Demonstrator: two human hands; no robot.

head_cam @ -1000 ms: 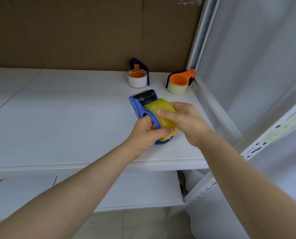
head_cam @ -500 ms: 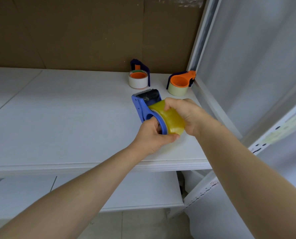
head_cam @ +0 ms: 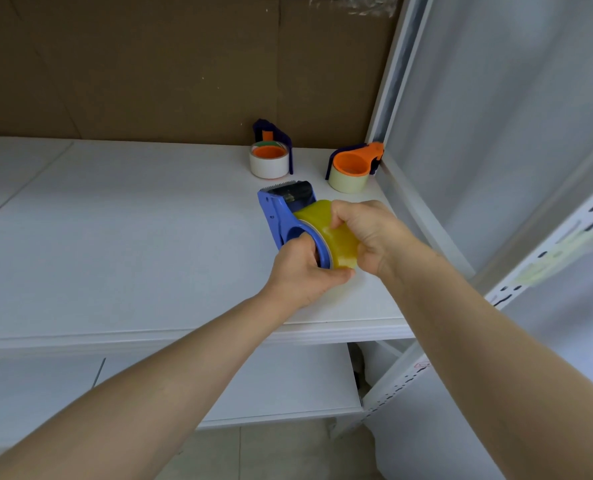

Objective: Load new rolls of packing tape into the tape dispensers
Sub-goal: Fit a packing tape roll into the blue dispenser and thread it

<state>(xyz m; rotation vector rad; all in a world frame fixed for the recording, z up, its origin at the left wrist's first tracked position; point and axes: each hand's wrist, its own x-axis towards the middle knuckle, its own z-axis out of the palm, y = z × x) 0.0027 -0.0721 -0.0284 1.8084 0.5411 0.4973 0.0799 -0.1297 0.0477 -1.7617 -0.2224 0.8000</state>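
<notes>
Brown cardboard (head_cam: 149, 64) backs a white shelf (head_cam: 115, 237), and both hands are at work over its right front corner. Beyond the hands, toward the cardboard, stand two small dispensers. One, dark blue, holds a white roll (head_cam: 269, 164) with an orange core. The other, just beyond the right hand (head_cam: 367, 230), carries a cream roll (head_cam: 348, 181) under an orange hub and sits against the white upright post (head_cam: 392, 81). Neither touches the hands, and nothing lies between them and the work. A lower shelf (head_cam: 253, 386) shows beneath the forearms.

The left hand (head_cam: 302, 271) grips the near, rounded end of the blue tape dispenser (head_cam: 281, 213), with the thumb reaching under the roll. The right hand is curled round the yellow tape roll (head_cam: 336, 237) from its right side, holding it against the dispenser's hub.

The dispenser stands on edge. Its long axis runs away from the person and leans a little left, with the toothed cutter end pointing at the cardboard, beyond the left hand. The roll's own axis lies crosswise, left to right, between the two hands.
</notes>
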